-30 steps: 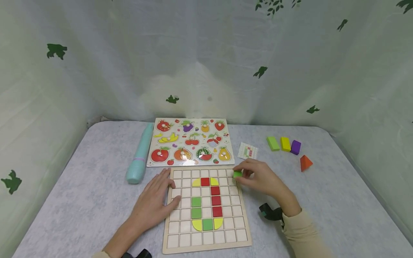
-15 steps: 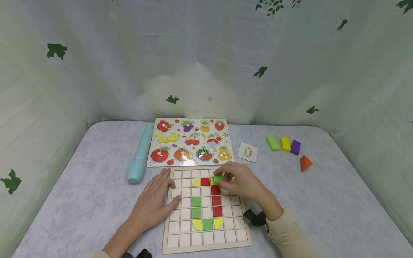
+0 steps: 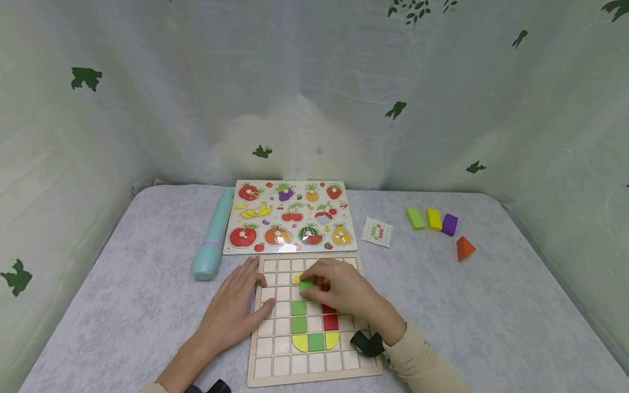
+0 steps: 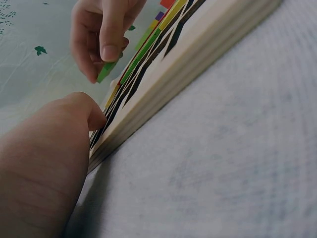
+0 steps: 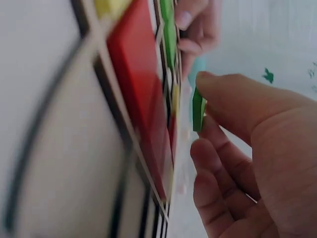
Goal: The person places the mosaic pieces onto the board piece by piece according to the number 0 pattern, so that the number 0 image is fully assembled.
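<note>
My right hand [image 3: 346,289] pinches a green square tile [image 3: 306,285] between thumb and fingers, over the upper left part of a tile pattern on a wooden grid board [image 3: 314,379]. In the right wrist view the tile [image 5: 198,111] stands out from the board, held at its edges. The pattern has green squares [image 3: 298,324] on the left, red squares [image 3: 331,322] on the right and yellow rounded corner pieces [image 3: 300,343]. The hand covers part of its top. My left hand [image 3: 228,316] rests along the board's left edge, fingers stretched, thumb on the cells.
A fruit knob puzzle [image 3: 290,218] lies behind the board, with a teal cylindrical case [image 3: 211,240] on its left. Right of it is a small pattern card [image 3: 377,232]. Farther right lie green [image 3: 415,219], yellow [image 3: 434,219], purple [image 3: 449,224] and orange blocks [image 3: 464,249].
My right hand has carried the green tile leftward from the board's upper right corner to the pattern's left side, slightly nearer the body. My left hand has stayed in place.
</note>
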Motion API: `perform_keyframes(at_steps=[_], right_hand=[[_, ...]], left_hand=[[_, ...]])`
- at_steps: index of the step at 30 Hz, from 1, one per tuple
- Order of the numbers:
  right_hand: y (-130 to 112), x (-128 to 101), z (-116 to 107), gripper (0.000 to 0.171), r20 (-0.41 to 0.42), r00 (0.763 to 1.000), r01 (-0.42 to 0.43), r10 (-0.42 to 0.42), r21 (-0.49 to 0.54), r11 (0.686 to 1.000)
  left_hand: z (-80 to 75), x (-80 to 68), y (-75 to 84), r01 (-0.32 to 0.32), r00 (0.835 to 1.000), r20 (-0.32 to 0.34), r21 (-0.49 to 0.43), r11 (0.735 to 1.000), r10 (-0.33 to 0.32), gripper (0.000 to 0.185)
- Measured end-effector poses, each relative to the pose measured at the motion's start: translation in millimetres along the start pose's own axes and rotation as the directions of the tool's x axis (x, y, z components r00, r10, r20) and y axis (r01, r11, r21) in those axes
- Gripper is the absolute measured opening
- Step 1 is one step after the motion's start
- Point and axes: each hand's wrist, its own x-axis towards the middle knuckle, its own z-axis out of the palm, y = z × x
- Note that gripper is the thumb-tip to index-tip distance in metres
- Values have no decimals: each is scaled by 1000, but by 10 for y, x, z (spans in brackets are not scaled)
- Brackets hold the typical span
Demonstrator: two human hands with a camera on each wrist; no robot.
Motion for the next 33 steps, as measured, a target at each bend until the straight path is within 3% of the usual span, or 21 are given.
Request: perform_keyframes(at_steps=[5,15,27,33], right_hand=[[-45,40,81,25,-8,999,43,-43,-31,999],[-80,45,150,21,5,999,32,-31,-68,997],[-88,63,167,19,28,996,82,-80,-84,993],[-88,9,139,19,-9,997,81,-82,-88,993]], left_hand=[[-2,-1,-13,7,1000,4,3,1000,-7,27],[18,-7,-7,-36,999,-38,-6,999,35,27],[0,-23,-15,-29,999,-37,-9,1000,29,26],[9,-30,-15,-8,1000,-13,-5,1000,8,28]])
